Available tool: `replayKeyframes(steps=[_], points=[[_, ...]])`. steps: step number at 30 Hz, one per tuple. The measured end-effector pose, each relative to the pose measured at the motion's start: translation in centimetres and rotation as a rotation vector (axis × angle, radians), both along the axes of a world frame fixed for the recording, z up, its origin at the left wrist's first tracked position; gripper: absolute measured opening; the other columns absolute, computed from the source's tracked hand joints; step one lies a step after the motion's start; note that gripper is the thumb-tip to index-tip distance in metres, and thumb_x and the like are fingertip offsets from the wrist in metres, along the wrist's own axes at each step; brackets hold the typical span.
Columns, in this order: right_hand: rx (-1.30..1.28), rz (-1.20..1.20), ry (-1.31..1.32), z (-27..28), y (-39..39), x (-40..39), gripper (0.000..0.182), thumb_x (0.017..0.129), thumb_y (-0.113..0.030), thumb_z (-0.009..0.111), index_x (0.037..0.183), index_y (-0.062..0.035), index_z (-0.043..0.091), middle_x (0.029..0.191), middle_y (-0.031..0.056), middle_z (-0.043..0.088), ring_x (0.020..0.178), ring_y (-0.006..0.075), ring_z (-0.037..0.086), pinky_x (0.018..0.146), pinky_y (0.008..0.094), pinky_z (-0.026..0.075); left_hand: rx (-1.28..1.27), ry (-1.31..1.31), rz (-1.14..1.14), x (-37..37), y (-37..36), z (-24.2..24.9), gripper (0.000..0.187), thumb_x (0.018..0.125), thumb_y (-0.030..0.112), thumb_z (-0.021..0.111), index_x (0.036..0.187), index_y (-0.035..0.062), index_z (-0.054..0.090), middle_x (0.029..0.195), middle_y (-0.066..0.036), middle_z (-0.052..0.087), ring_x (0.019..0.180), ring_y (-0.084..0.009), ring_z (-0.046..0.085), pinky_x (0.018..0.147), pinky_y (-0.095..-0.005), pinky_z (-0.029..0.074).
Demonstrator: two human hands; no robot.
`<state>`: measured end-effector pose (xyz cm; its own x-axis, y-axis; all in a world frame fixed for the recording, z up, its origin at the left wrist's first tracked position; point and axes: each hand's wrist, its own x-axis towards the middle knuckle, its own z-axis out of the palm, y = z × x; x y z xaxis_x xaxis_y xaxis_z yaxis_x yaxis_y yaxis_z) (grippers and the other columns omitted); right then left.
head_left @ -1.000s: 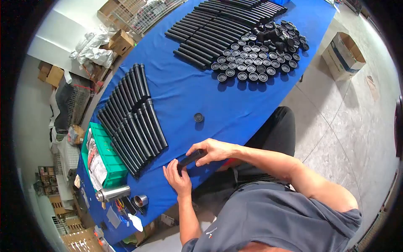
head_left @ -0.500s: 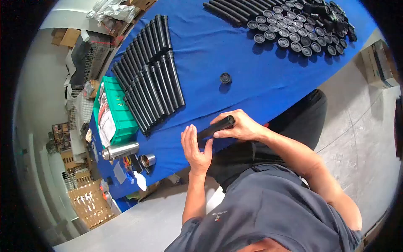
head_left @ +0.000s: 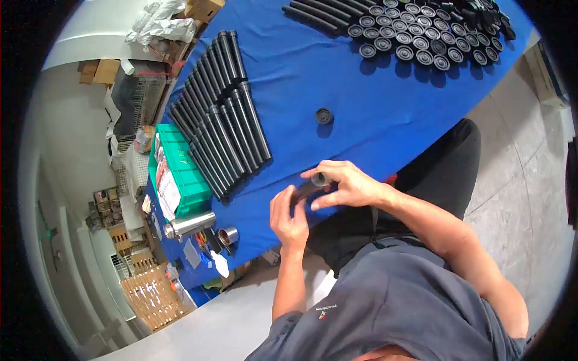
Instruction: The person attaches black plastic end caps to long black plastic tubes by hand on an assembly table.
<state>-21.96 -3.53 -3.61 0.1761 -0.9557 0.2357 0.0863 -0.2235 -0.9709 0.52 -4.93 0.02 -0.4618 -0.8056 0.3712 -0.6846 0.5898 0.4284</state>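
A short black tube [head_left: 308, 188] is held at a tilt above the table's front edge, its round open end facing up toward me. My left hand [head_left: 290, 221] is closed around the lower part of it, thumb on one side and fingers on the other. My right hand [head_left: 349, 185] curls about the upper end, its thumb standing slightly off the tube. Beyond the hands, a single round black cap [head_left: 324, 116] sits alone on the blue cloth [head_left: 289, 78].
Two rows of black tubes [head_left: 232, 123] lie at the left. Many round black caps [head_left: 421, 43] are grouped at the far right, beside more tubes [head_left: 313, 17]. A green bin [head_left: 191, 180], a steel flask [head_left: 191, 224] and a metal cup [head_left: 228, 235] stand on the left side.
The tube's open end has swung left and tipped more toward me. My right thumb has shifted off it, while my left hand has moved slightly right in view. The camera view has turned slightly.
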Motion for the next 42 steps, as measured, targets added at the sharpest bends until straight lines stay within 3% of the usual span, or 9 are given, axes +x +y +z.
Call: replayKeyframes(steps=[3,6,12,20,21,24,26,34,42], points=[[-0.1,0.003,0.051,-0.3,-0.2,0.2,0.083,0.08,-0.048,0.086,0.143,-0.0015,0.057,0.116,0.0185,0.066,0.1,0.0283,0.066,0.087,0.0394,0.056,0.385,0.865,0.169,-1.5,0.3,2.1,0.021,0.096,0.004,0.072,0.114,0.0021,0.061,0.116,-0.019,0.071,0.104,-0.0261,0.069,0.099,-0.043,0.055],[-0.032,0.141,0.144,0.9,-0.1,-0.3,0.082,0.082,-0.049,0.084,0.143,-0.0015,0.057,0.111,0.0186,0.069,0.096,0.0306,0.069,0.084,0.0412,0.056,0.829,1.409,0.236,-1.5,-0.1,4.0,0.019,0.097,0.001,0.068,0.115,0.0054,0.062,0.121,-0.021,0.071,0.115,-0.0337,0.069,0.104,-0.0485,0.056],[-0.162,0.023,0.041,-0.4,-0.4,0.4,0.052,0.087,-0.014,0.079,0.135,-0.0042,0.064,0.11,0.0171,0.073,0.097,0.0316,0.072,0.087,0.0402,0.056,1.254,1.608,0.361,0.2,1.5,-2.1,0.029,0.102,0.029,0.067,0.116,0.0033,0.067,0.119,-0.015,0.073,0.113,-0.0277,0.069,0.106,-0.0438,0.056],[0.181,0.025,-0.049,-0.6,-0.1,0.4,0.046,0.084,-0.015,0.085,0.126,-0.0048,0.069,0.079,0.0037,0.064,0.069,0.0092,0.057,0.063,0.0306,0.048,1.253,0.891,0.315,0.1,3.5,-0.4,0.041,0.1,0.042,0.07,0.102,0.0011,0.069,0.089,-0.011,0.074,0.076,-0.0206,0.072,0.07,-0.031,0.058],[0.125,0.004,-0.024,-0.6,-0.1,0.2,0.044,0.084,-0.018,0.085,0.122,-0.0043,0.068,0.079,0.0046,0.064,0.07,0.0106,0.058,0.063,0.0312,0.048,0.933,0.723,0.28,-0.9,4.2,-0.1,0.03,0.099,0.03,0.074,0.095,0.0001,0.068,0.077,-0.007,0.07,0.062,-0.0166,0.066,0.062,-0.0298,0.056],[0.035,-0.059,0.019,-0.4,0.0,0.2,0.041,0.084,-0.024,0.086,0.113,-0.003,0.068,0.079,0.0076,0.064,0.072,0.0153,0.06,0.064,0.0334,0.048,-0.073,0.032,-0.051,-1.2,2.0,2.6,0.03,0.082,0.009,0.087,0.103,0.0021,0.067,0.1,-0.013,0.071,0.09,-0.0307,0.068,0.082,-0.0405,0.056],[0.031,-0.056,0.019,-0.4,-0.1,0.2,0.041,0.083,-0.028,0.086,0.108,-0.0024,0.066,0.08,0.0098,0.064,0.072,0.0192,0.061,0.065,0.0352,0.048,-0.071,0.027,0.003,-1.8,0.8,2.5,0.048,0.075,0.006,0.087,0.117,0.0021,0.064,0.119,-0.018,0.066,0.113,-0.0412,0.062,0.099,-0.0483,0.049],[-0.041,0.015,-0.116,-0.9,0.0,0.2,0.046,0.083,-0.028,0.085,0.118,-0.0023,0.069,0.089,0.0128,0.072,0.078,0.0229,0.07,0.071,0.0364,0.054,0.523,0.045,0.019,-0.2,-0.8,2.4,0.035,0.079,-0.005,0.077,0.112,0.001,0.067,0.096,-0.01,0.072,0.088,-0.0217,0.071,0.086,-0.031,0.054],[-0.02,0.076,-0.162,-1.1,0.0,0.2,0.039,0.084,-0.022,0.081,0.116,-0.0026,0.071,0.091,0.0128,0.076,0.081,0.0204,0.074,0.074,0.0353,0.057,0.624,-0.023,-0.184,0.9,-2.1,3.5,0.033,0.093,0.012,0.073,0.122,-0.0034,0.067,0.115,-0.014,0.068,0.107,-0.025,0.067,0.096,-0.0343,0.051]])
